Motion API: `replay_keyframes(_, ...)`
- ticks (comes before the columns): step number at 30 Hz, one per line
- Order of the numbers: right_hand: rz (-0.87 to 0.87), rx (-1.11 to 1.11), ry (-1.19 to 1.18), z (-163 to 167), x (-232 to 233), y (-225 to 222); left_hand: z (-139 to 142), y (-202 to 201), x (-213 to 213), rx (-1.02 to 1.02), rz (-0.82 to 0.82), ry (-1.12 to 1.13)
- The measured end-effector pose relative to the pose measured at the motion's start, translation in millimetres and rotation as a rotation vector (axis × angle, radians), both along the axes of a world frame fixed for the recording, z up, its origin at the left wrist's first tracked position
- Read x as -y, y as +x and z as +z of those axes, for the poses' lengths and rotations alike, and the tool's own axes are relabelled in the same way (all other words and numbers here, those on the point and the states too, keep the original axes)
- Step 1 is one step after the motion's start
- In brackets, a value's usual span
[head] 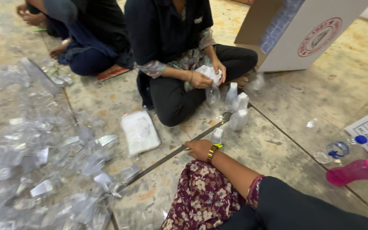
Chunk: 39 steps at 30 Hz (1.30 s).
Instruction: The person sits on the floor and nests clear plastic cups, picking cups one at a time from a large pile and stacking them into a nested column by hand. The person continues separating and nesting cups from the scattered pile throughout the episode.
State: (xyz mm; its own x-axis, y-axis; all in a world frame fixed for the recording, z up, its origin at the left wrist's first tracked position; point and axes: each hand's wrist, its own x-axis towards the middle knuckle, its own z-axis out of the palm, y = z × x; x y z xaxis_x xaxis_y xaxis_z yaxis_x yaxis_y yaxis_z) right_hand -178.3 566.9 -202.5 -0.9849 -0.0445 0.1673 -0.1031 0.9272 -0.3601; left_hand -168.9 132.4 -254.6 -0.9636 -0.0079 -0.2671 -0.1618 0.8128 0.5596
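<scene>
Clear plastic packet (pixel 217 135) just beyond fingertips of right hand (pixel 199 149), untouched. Fingers curled together, knuckles on stone floor (pixel 277 149), nothing visibly held. Reach stage, probably; any grab needs fingers opened and moved forward.

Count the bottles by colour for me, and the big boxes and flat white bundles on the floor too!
Pink bottle: 1
Clear bottle with blue cap: 1
Cardboard box: 1
Flat white bundle: 1
Total: 4
</scene>
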Motion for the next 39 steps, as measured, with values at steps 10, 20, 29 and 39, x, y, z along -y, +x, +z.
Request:
replay_keyframes(10, 0.299, 0.577, 0.75, 10, 59, -52, 12, 130, 89, 0.01, 0.189, -0.009)
replay_keyframes(20, 0.085, 0.515, 0.747, 71, 70, -85, 46, 236, 145, 0.103, 0.501, -0.125)
replay_keyframes(29, 0.121, 0.214, 0.678, 88, 58, -65, 51, 271, 135, 0.154, 0.632, -0.181)
replay_keyframes(39, 0.223, 0.104, 0.65, 103, 89, -24, 67, 262, 153, 0.194, 0.705, -0.229)
